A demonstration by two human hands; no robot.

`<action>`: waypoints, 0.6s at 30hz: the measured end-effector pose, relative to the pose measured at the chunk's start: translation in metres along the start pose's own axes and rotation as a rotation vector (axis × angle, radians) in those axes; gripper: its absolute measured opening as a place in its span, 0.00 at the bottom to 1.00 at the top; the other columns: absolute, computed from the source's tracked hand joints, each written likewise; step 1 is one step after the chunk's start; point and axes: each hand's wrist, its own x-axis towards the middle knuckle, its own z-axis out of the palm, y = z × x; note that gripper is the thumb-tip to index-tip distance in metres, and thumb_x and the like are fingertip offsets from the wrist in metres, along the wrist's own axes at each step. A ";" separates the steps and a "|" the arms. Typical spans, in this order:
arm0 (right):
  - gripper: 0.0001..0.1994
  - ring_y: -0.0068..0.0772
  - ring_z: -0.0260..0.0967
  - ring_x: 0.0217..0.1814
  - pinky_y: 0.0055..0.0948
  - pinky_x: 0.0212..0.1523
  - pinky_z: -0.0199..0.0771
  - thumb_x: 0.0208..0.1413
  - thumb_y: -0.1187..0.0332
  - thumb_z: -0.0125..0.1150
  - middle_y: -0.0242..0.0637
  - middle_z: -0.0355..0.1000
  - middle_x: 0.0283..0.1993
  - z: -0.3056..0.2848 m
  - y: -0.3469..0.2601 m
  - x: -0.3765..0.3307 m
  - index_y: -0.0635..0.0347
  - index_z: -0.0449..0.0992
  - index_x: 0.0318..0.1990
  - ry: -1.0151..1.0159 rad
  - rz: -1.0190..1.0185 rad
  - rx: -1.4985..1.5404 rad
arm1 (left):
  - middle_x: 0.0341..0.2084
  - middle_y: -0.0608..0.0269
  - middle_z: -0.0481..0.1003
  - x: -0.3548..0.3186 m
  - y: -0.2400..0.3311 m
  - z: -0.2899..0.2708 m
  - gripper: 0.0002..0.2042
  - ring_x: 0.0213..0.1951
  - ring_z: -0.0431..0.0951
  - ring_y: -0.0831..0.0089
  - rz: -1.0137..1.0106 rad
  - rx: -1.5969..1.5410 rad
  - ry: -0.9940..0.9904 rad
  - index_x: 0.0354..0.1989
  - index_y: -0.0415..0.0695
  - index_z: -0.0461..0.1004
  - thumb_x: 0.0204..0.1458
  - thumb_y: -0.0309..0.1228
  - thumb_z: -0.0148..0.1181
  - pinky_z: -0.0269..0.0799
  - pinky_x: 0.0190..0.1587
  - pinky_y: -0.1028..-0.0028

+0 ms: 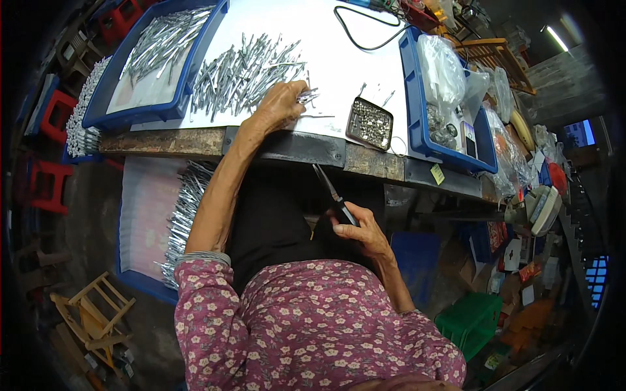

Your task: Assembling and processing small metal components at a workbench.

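My left hand (280,104) reaches onto the white table top (339,58) and closes its fingers on a few thin silver metal pins (308,97) at the edge of a big loose pile of the same pins (244,72). My right hand (360,228) rests low over my lap, below the table edge, gripping the dark handles of slim pliers (332,195) whose metal jaws point up toward the table. A small dark tin (369,122) full of tiny shiny metal parts sits just right of my left hand.
A blue tray (156,58) of more pins stands at the far left, another blue tray (140,218) with pins lies below the table. A blue bin (443,91) with plastic bags is at the right. A black cable (365,32) loops at the back. Wooden stools and a green crate (469,319) sit on the floor.
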 end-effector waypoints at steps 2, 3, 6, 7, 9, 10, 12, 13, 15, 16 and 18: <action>0.21 0.15 0.56 0.24 0.16 0.23 0.53 0.39 0.59 0.63 0.26 0.62 0.25 0.001 -0.003 0.000 0.64 0.70 0.38 -0.001 -0.015 -0.003 | 0.15 0.55 0.68 -0.002 -0.010 -0.001 0.10 0.18 0.67 0.68 0.087 -0.058 0.090 0.32 0.34 0.70 0.38 0.23 0.53 0.64 0.23 0.70; 0.21 0.15 0.56 0.24 0.16 0.23 0.54 0.39 0.59 0.62 0.26 0.62 0.25 0.000 -0.005 0.000 0.64 0.70 0.38 0.007 -0.030 -0.001 | 0.16 0.57 0.69 -0.005 0.002 -0.010 0.10 0.18 0.67 0.71 0.026 -0.012 0.043 0.33 0.35 0.70 0.40 0.24 0.53 0.63 0.23 0.71; 0.20 0.16 0.56 0.25 0.17 0.24 0.54 0.39 0.59 0.62 0.27 0.62 0.25 0.002 -0.014 -0.001 0.64 0.69 0.37 0.022 -0.064 -0.026 | 0.16 0.63 0.70 -0.015 0.009 -0.011 0.09 0.18 0.66 0.75 0.061 -0.077 0.169 0.33 0.35 0.71 0.42 0.25 0.55 0.62 0.22 0.73; 0.20 0.16 0.56 0.25 0.17 0.24 0.54 0.39 0.60 0.62 0.27 0.62 0.25 0.002 -0.014 0.000 0.64 0.69 0.37 0.048 -0.111 -0.049 | 0.16 0.63 0.70 -0.018 0.008 -0.011 0.09 0.18 0.66 0.75 0.060 -0.078 0.171 0.33 0.35 0.71 0.42 0.25 0.55 0.62 0.22 0.73; 0.20 0.16 0.56 0.24 0.17 0.24 0.55 0.39 0.60 0.62 0.27 0.62 0.25 0.004 -0.025 -0.001 0.64 0.69 0.37 0.079 -0.126 -0.088 | 0.17 0.67 0.71 -0.025 0.005 -0.007 0.09 0.17 0.64 0.82 0.022 -0.416 0.173 0.33 0.36 0.72 0.44 0.28 0.57 0.60 0.20 0.80; 0.20 0.16 0.56 0.24 0.17 0.24 0.55 0.39 0.60 0.62 0.27 0.62 0.25 0.003 -0.031 -0.003 0.64 0.69 0.37 0.117 -0.141 -0.125 | 0.17 0.67 0.71 -0.031 0.015 -0.007 0.09 0.17 0.64 0.82 0.023 -0.419 0.168 0.33 0.36 0.72 0.44 0.28 0.57 0.60 0.20 0.80; 0.20 0.15 0.56 0.24 0.17 0.25 0.56 0.40 0.60 0.62 0.26 0.62 0.24 0.000 -0.032 -0.001 0.64 0.69 0.38 0.152 -0.151 -0.169 | 0.15 0.72 0.68 -0.046 0.036 -0.006 0.08 0.17 0.61 0.87 -0.071 -0.756 0.219 0.30 0.36 0.73 0.42 0.26 0.57 0.55 0.19 0.84; 0.20 0.15 0.56 0.24 0.16 0.25 0.56 0.39 0.61 0.63 0.25 0.61 0.24 0.001 -0.035 0.000 0.63 0.69 0.39 0.213 -0.186 -0.234 | 0.14 0.74 0.66 -0.050 0.040 -0.002 0.08 0.17 0.61 0.88 -0.090 -0.823 0.215 0.31 0.36 0.73 0.44 0.27 0.58 0.55 0.19 0.87; 0.19 0.14 0.56 0.25 0.15 0.27 0.56 0.39 0.65 0.64 0.24 0.60 0.24 0.001 -0.041 0.002 0.63 0.69 0.40 0.310 -0.225 -0.319 | 0.14 0.74 0.66 -0.059 0.043 0.007 0.08 0.17 0.60 0.89 -0.089 -0.916 0.198 0.31 0.36 0.73 0.44 0.27 0.57 0.54 0.19 0.87; 0.19 0.14 0.56 0.26 0.14 0.27 0.57 0.38 0.68 0.65 0.23 0.59 0.23 0.000 -0.043 0.003 0.62 0.69 0.40 0.346 -0.228 -0.340 | 0.14 0.75 0.65 -0.062 0.043 0.013 0.08 0.17 0.60 0.89 -0.087 -1.007 0.180 0.31 0.37 0.73 0.45 0.27 0.57 0.54 0.19 0.87; 0.19 0.15 0.56 0.26 0.16 0.28 0.58 0.39 0.70 0.64 0.24 0.58 0.23 0.003 -0.050 0.008 0.63 0.68 0.41 0.439 -0.339 -0.471 | 0.15 0.76 0.65 -0.067 0.040 0.027 0.07 0.18 0.59 0.89 -0.056 -1.048 0.182 0.31 0.38 0.73 0.45 0.28 0.58 0.54 0.20 0.87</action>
